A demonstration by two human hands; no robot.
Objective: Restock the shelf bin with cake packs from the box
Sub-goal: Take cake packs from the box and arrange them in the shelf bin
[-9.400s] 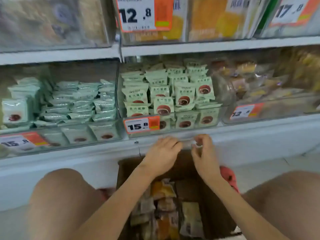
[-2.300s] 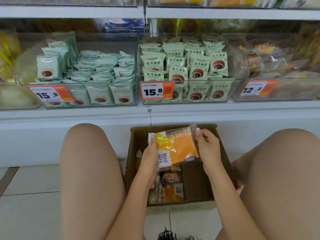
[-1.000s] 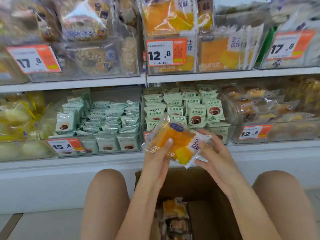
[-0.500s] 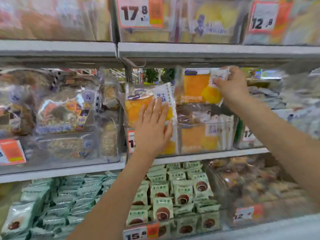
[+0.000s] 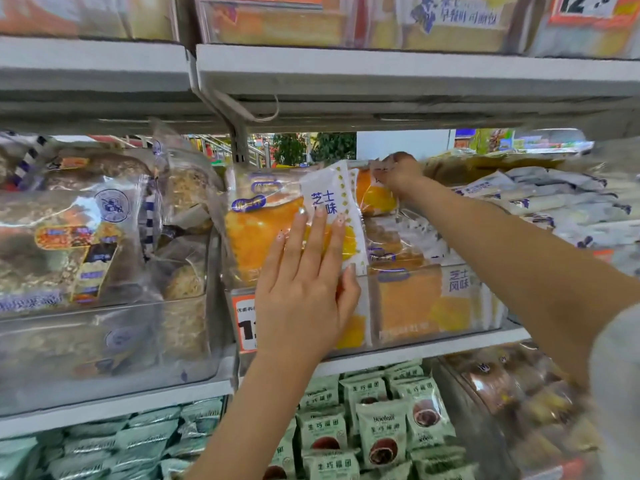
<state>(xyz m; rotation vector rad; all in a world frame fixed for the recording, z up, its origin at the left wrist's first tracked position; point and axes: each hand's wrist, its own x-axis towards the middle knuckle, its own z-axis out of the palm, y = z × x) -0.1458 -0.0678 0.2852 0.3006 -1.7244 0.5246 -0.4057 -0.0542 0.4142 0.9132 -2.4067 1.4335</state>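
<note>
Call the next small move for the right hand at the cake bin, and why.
Probably lower the cake pack behind the front pack and let go. The right hand pinches its top edge with the pack only partly down in the clear bin, while the left hand lies flat against the front pack, seemingly bracing it forward. How much room is behind is hidden.

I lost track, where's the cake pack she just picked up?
The cake pack is up in the clear shelf bin, pinched by the right hand behind the front pack.

Left hand (image 5: 304,289) presses front cake pack (image 5: 273,230); right hand (image 5: 398,173) pinches another pack (image 5: 375,199) in bin (image 5: 433,306)
</note>
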